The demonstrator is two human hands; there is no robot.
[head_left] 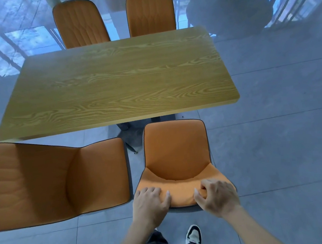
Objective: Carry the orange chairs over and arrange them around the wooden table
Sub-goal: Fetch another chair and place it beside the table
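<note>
From where I stand, the tabletop point(115, 83) hides the seats and legs of the two far chairs point(81, 24), so only their backs rise above its far edge, and the right one point(149, 12) loses its top to the frame. Under the tabletop a dark base point(126, 125) shows only in part (its shape can't be made out). The near-left chair point(55, 178) runs off the left edge, its legs unseen. The fingertips of the left hand point(149, 200) and right hand point(217, 196) curl behind the back of the near-right chair point(178, 158), out of sight. Both forearms leave the bottom edge, and only one shoe point(193, 235) shows. The round shape point(228, 12) at upper right is hazy, unclear whether object or reflection.
</note>
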